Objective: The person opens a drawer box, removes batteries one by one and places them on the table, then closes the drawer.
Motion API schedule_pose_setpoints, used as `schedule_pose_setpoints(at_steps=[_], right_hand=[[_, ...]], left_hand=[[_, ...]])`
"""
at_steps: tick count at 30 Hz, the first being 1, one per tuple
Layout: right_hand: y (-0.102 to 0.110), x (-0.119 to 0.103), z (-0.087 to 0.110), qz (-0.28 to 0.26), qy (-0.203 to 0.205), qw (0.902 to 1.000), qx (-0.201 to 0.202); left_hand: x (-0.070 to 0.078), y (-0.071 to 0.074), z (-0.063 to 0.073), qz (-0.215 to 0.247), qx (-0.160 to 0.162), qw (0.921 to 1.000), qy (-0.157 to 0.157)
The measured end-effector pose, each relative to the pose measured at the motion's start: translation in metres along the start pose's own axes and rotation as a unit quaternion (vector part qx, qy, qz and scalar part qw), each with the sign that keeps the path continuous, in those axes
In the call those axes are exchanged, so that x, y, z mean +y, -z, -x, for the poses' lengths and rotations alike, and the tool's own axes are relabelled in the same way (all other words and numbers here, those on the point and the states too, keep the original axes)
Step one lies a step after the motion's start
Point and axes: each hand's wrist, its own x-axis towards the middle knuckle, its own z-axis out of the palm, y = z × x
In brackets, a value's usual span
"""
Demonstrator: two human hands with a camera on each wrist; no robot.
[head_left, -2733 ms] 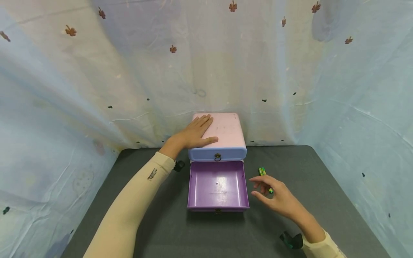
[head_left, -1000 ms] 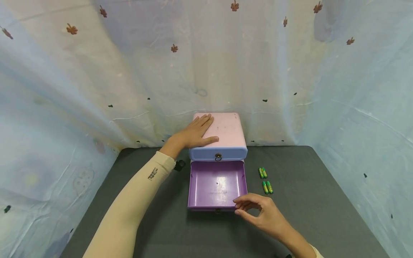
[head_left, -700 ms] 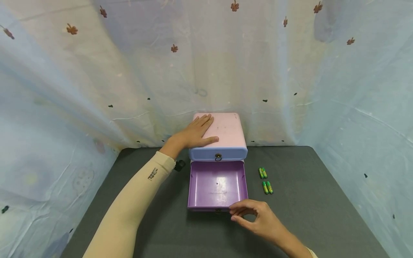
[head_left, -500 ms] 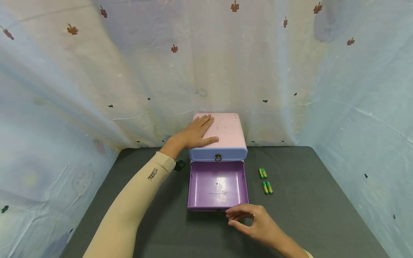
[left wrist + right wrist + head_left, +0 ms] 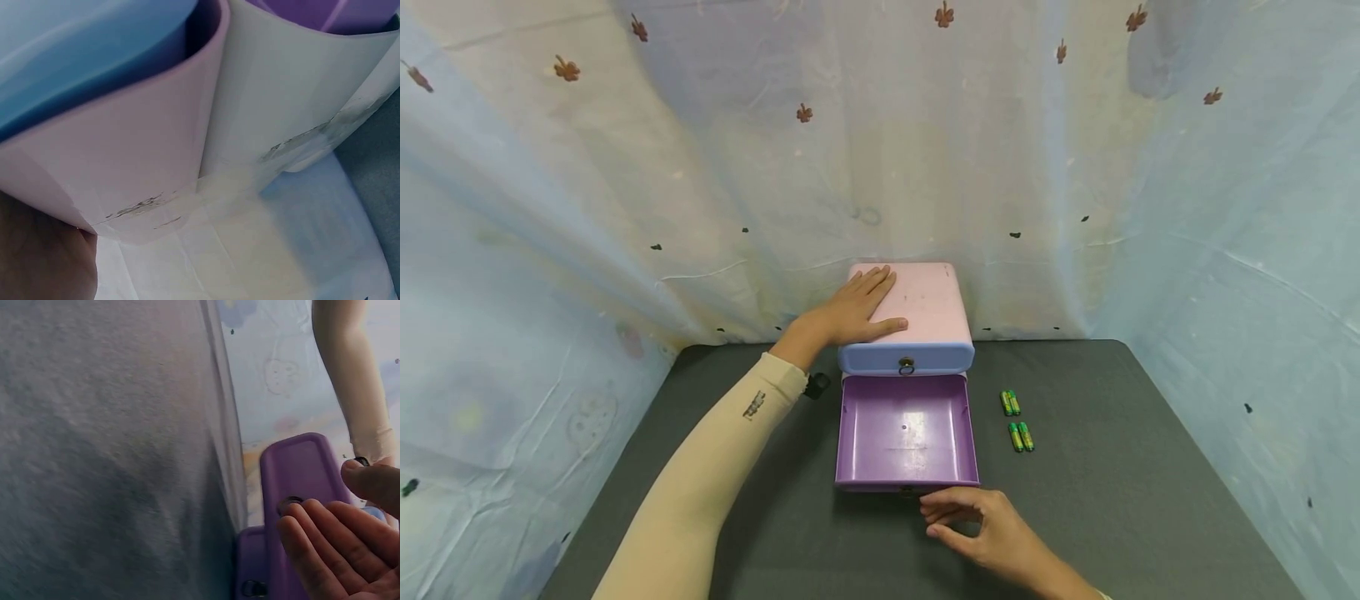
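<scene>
My left hand lies flat with spread fingers on the pink top of a small drawer unit; part of that hand shows dark in the left wrist view. Below the closed blue drawer, a purple drawer is pulled out, its inside bare. My right hand is just in front of the purple drawer's front edge, fingers loosely bent, thumb apart, nothing held. In the right wrist view its fingertips are right at the ring pull on the purple front.
Two pairs of green batteries, a farther pair and a nearer pair, lie right of the drawer on the dark grey table. Another purple drawer front sits under the pulled one. A patterned curtain hangs behind the unit.
My right hand has moved from beside the batteries, past the drawer's right front corner, to the front near the ring pull. The left hand and the drawers have stayed put.
</scene>
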Motion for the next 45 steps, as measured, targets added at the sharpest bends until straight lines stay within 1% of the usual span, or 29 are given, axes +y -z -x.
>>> schedule_pose_setpoints(at_steps=[2, 7, 11, 16, 26, 32, 38, 45], right_hand=[[-0.002, 0.003, 0.002, -0.004, -0.003, 1.0000, -0.004], [-0.006, 0.008, 0.007, -0.018, -0.036, 0.9992, -0.009], [-0.008, 0.011, 0.009, -0.025, -0.056, 0.9981, -0.008], [-0.011, 0.017, 0.011, -0.028, -0.070, 0.9971, -0.004], [-0.015, 0.022, 0.012, -0.031, -0.080, 0.9963, -0.001], [-0.018, 0.023, 0.010, -0.054, -0.085, 0.9949, -0.007], [-0.021, 0.025, 0.009, -0.082, -0.102, 0.9913, -0.011], [-0.025, 0.028, 0.010, -0.102, -0.118, 0.9877, -0.001]], left_hand=[[0.000, 0.000, 0.000, 0.000, 0.000, 1.0000, 0.001], [-0.001, -0.001, -0.001, 0.004, 0.005, 1.0000, 0.000], [-0.001, -0.001, 0.000, 0.005, 0.006, 1.0000, -0.002], [-0.002, 0.000, 0.001, 0.002, 0.006, 1.0000, -0.004], [-0.002, 0.000, 0.000, 0.002, 0.003, 1.0000, 0.001], [-0.003, -0.001, -0.001, 0.001, 0.001, 1.0000, 0.001], [-0.003, -0.001, -0.001, 0.001, -0.001, 1.0000, 0.000], [-0.005, -0.003, -0.001, 0.001, -0.002, 1.0000, 0.000]])
